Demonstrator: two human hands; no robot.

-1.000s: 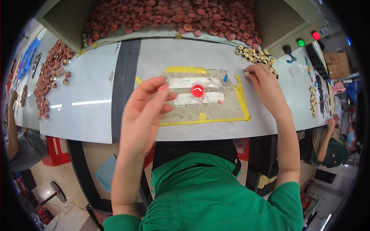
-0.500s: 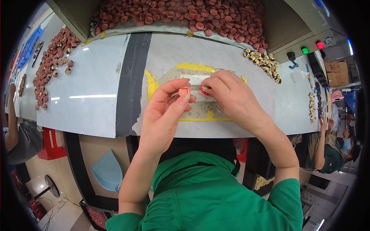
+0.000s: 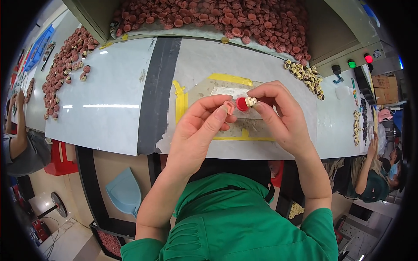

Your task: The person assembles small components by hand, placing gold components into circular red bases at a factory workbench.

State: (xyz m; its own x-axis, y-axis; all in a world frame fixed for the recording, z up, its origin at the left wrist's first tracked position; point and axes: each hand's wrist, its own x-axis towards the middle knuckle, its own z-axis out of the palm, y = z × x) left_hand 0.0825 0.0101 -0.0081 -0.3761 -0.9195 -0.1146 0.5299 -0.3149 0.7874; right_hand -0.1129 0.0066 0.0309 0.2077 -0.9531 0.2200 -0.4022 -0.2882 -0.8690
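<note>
My left hand (image 3: 198, 124) pinches a small pink hollow shell piece (image 3: 229, 107) between thumb and fingers, its opening showing. Close beside it, my right hand (image 3: 283, 117) grips a small cream-coloured piece (image 3: 251, 101) by thumb and fingertips. Between the two hands is a small round red dish (image 3: 241, 104), partly covered by the cream piece; whether they touch I cannot tell. Under the hands lies a worn work patch (image 3: 204, 90) edged with yellow tape (image 3: 230, 79).
A big heap of pink ridged shells (image 3: 209, 15) fills the bay behind. Cream pieces (image 3: 305, 76) lie at the back right, and joined pink-and-cream pieces (image 3: 58, 78) at the left. Co-workers sit on both sides. Red and green lights (image 3: 352, 64) mark the right post.
My right hand has lifted off the red dish and opened outward, so the cream piece in its fingers now shows. The pink shell has turned in my left hand. The whole view has shifted slightly.
</note>
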